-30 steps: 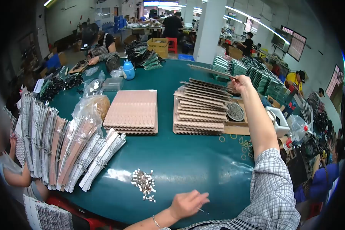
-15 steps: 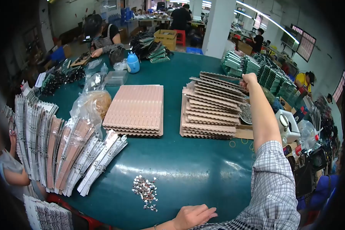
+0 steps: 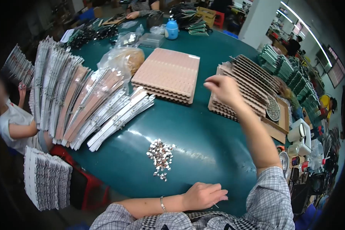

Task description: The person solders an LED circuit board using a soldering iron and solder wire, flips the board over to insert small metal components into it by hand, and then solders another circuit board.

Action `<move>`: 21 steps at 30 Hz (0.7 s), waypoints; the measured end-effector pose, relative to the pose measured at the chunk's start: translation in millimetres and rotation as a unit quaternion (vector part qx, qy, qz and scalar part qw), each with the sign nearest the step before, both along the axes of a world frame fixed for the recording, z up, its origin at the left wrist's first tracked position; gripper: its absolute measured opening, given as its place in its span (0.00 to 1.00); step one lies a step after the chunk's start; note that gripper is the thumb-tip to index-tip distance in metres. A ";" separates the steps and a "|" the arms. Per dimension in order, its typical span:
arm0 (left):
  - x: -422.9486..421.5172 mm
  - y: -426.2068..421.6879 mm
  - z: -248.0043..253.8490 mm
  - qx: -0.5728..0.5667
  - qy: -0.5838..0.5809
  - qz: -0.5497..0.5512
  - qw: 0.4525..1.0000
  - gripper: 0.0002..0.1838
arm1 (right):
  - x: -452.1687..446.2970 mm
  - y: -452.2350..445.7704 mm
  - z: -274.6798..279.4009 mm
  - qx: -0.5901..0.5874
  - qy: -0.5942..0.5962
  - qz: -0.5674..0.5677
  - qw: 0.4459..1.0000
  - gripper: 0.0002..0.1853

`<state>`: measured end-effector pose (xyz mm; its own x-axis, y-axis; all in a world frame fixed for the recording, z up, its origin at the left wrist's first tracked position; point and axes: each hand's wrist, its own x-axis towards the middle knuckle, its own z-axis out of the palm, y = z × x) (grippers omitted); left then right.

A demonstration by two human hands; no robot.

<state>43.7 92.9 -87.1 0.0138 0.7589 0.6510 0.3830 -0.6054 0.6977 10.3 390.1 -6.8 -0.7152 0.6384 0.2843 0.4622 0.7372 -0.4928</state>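
My right hand [image 3: 224, 89] hangs over the left edge of the strip stack [image 3: 243, 82] on the right, fingers curled together, with nothing showing at their tips. This stack is pinkish strips with wavy edges, its upper ones fanned out and darker. A neater stack of pinkish wavy strips [image 3: 166, 73] lies left of my fingertips. At the table's near edge rests my left hand [image 3: 206, 196], fingers bent and pressed together. A thin light tip shows under them; what it belongs to is hidden. In front of it lies a loose pile of small shiny pieces [image 3: 160, 155].
Bundled white and pink strips [image 3: 71, 99] fan out on the left. Behind them are a plastic bag [image 3: 120, 61] and a blue bottle [image 3: 171, 29]. A round dish of small bits [image 3: 273, 108] sits in a cardboard box at right. Co-workers are nearby.
My right hand has left the far edge of the right strip stack and come left and nearer. The view has tilted down and turned left. My left hand's fingers are more bent.
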 end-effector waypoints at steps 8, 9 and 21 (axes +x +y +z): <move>-1.2 -3.4 -6.9 0.014 0.023 -0.002 1.000 0.10 | -73.8 -4.9 -76.1 -0.221 0.007 -0.188 0.957 0.27; -1.4 -3.6 -7.6 0.018 0.020 -0.010 1.000 0.09 | -73.0 3.0 -79.1 -0.242 0.020 -0.186 0.952 0.25; 6.8 -1.3 -25.3 0.068 0.023 -0.007 0.997 0.11 | -36.6 1.3 -27.2 -0.469 0.298 -0.099 0.825 0.06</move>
<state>50.5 91.6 -112.4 0.0566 0.6627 0.7467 0.4040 -0.6992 0.5898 -26.3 391.4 -34.0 -0.4825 0.8648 -0.1386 -0.0020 -0.1593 -0.9872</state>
